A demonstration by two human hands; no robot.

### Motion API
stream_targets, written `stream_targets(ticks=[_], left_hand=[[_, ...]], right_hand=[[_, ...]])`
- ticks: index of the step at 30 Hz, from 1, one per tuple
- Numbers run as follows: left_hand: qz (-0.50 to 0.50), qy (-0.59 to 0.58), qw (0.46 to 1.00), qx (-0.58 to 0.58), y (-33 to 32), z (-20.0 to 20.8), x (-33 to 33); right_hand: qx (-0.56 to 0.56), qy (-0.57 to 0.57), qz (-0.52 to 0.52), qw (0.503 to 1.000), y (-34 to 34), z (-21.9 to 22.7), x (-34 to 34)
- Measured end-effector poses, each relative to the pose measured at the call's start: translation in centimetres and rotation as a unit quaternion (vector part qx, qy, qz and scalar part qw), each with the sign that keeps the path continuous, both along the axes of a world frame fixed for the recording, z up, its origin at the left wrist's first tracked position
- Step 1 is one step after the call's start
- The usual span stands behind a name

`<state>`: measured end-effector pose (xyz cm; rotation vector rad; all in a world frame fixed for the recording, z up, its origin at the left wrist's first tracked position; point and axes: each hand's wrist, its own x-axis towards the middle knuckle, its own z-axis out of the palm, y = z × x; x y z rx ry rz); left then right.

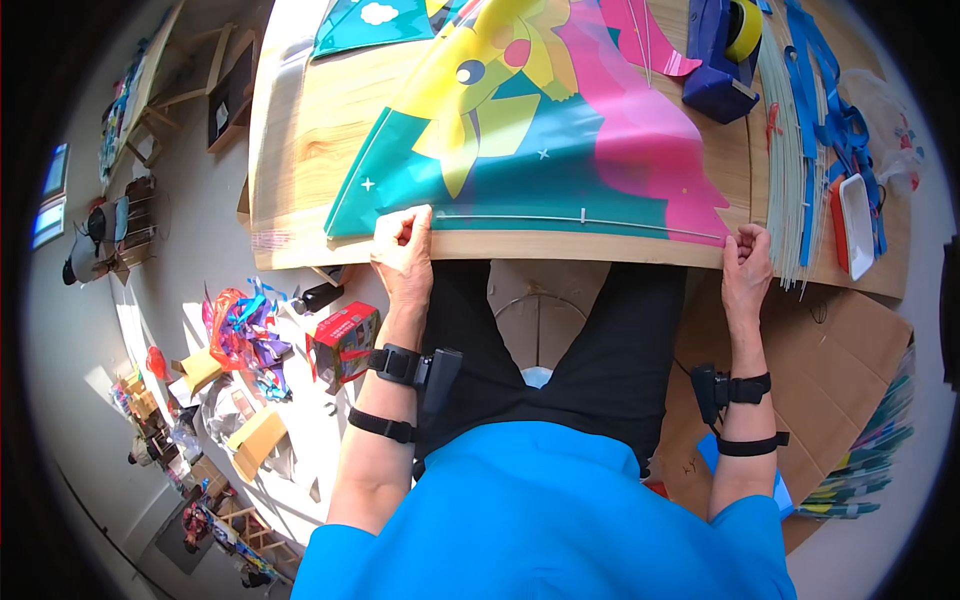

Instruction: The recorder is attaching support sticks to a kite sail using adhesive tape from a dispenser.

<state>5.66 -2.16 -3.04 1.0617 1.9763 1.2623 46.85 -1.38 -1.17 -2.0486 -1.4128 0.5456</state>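
Note:
A printed kite sail in teal, pink and yellow, with a cartoon figure on it, lies over the near part of the wooden table. Along its near edge runs a thin white rod with a small white piece partway along. My left hand pinches at the rod's left end, its knuckles over the sail's edge. At the other end, by the sail's pink right corner, my right hand has thumb and fingertips closed on the rod's tip. The fingertips partly hide both rod ends.
A blue tape dispenser with yellow tape stands at the far right. Pale thin rods, blue straps and a red-and-white tray lie beside it. Below are a cardboard sheet and a red box. People work in the left background.

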Motion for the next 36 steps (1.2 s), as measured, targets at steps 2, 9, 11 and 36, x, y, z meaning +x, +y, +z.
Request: stream_targets(ticks=[2, 9, 11, 36], left_hand=[[0.007, -0.003, 1.0, 0.0, -0.15, -0.12, -0.1], [0.001, 0.013, 1.0, 0.014, -0.07, 0.1, 0.21], [0.007, 0.009, 1.0, 0.004, 0.0, 0.21, 0.35], [-0.003, 0.03, 1.0, 0.002, -0.12, 0.28, 0.54]], right_hand=[[0.002, -0.003, 0.008, 1.0, 0.03, -0.16, -0.03], [0.0, -0.003, 0.011, 1.0, -0.01, -0.39, 0.27], [-0.002, -0.001, 0.01, 1.0, 0.03, -0.21, 0.14], [0.001, -0.011, 0.007, 1.0, 0.04, -0.22, 0.06]])
